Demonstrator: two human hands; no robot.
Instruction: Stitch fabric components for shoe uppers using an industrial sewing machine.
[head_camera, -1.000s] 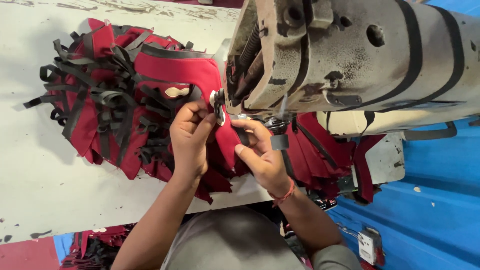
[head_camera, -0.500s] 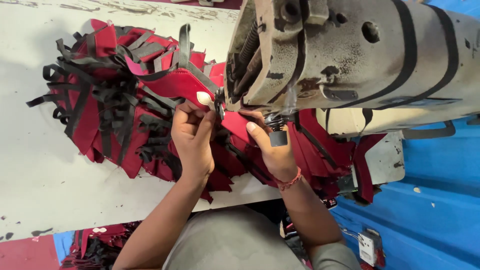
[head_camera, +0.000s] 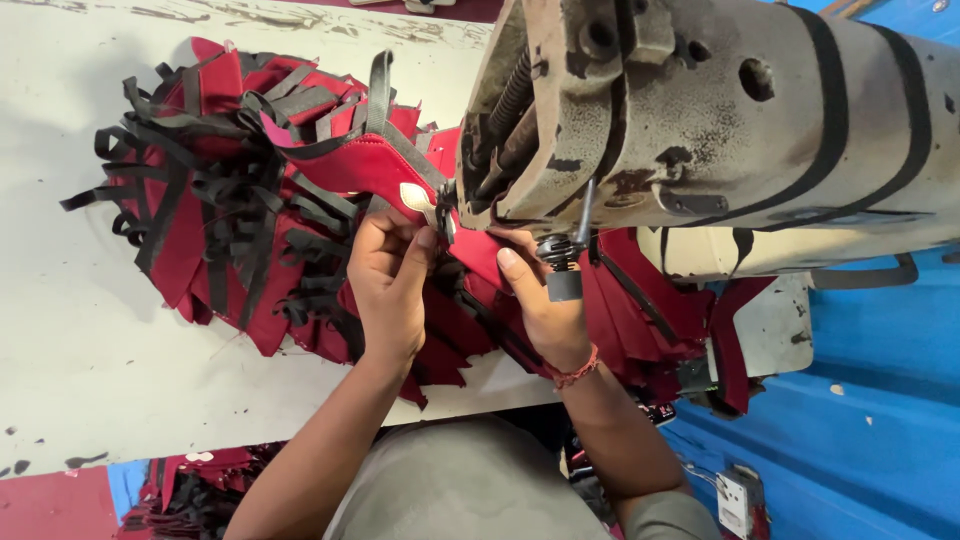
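I noted both hands had advanced the red fabric piece (head_camera: 385, 170) toward twelve o'clock under the sewing machine head (head_camera: 700, 130); left hand (head_camera: 388, 280) and right hand (head_camera: 540, 300) fingers pinched it on the bench (head_camera: 80, 340).

Bright, even daylight fills the view, strongest on the white table (head_camera: 90, 360), whose far left corner lies under a soft grey shadow. The machine (head_camera: 720, 130) looms close and slightly soft, stretched towards the right edge. The red pile (head_camera: 200, 200) stays sharp, without glare.
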